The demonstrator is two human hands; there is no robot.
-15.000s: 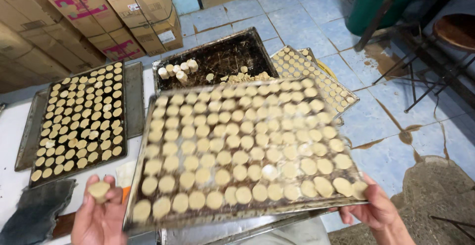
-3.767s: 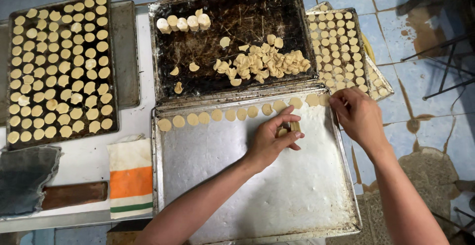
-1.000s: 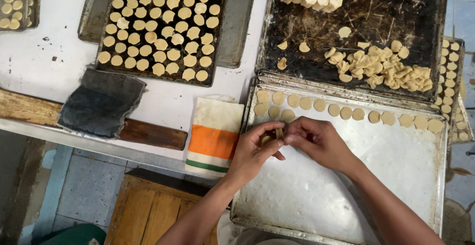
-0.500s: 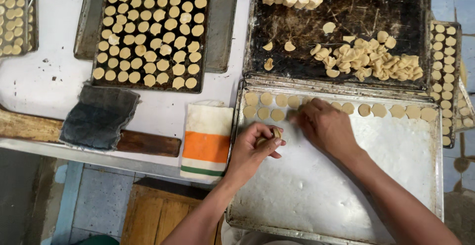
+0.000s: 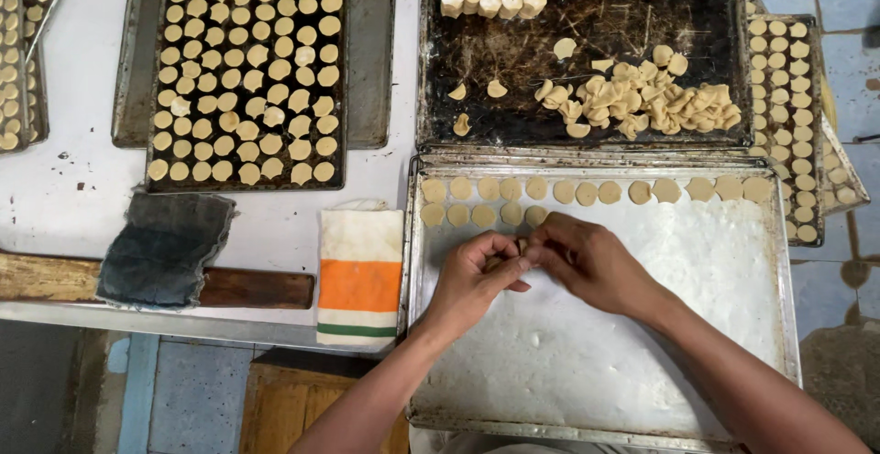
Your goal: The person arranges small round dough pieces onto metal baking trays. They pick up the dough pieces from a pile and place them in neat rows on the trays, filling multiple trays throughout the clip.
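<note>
On the tabletop [image 5: 73, 206], a striped cloth [image 5: 359, 271] lies left of the floured tray [image 5: 642, 326]. My left hand [image 5: 472, 280] has its grip pinched closed on a dough disc [image 5: 498, 261]. My right hand [image 5: 591, 261] touches the same disc, fingertips closed, below the second row of discs [image 5: 484, 215].

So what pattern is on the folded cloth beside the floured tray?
Cream folded cloth with orange and green stripes; head view.

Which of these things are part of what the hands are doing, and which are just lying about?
In use: left hand; right hand; dough disc; floured tray; dark tray of loose discs.
Lying about: striped cloth; grey rag; wooden board; filled tray.
</note>
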